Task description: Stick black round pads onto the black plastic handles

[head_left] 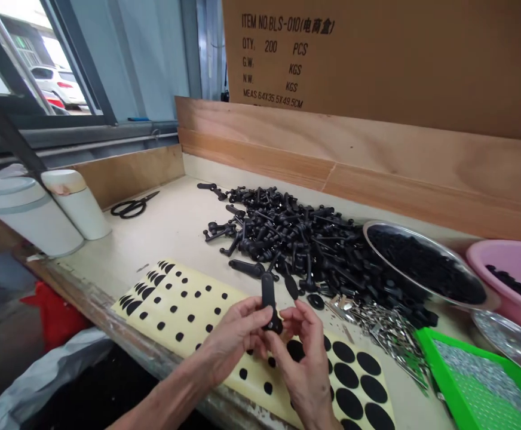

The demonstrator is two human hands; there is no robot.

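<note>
My left hand (233,337) is closed around a black plastic handle piece (269,301), which stands upright between both hands. My right hand (307,352) pinches at the lower end of the same piece with thumb and fingertips. Both hands hover over a pale yellow backing sheet (189,310) that carries black round stickers, small dots on the left and large discs (354,382) on the right. Just behind the hands lies a big heap of the same black plastic pieces (305,239).
A steel bowl (422,266) of small black parts and a pink basin (511,269) stand at the right, with a green tray (480,382) and a pile of small metal clips (386,328) in front. Scissors (132,206) and two white containers (45,209) sit at the left. Cardboard boxes rise behind.
</note>
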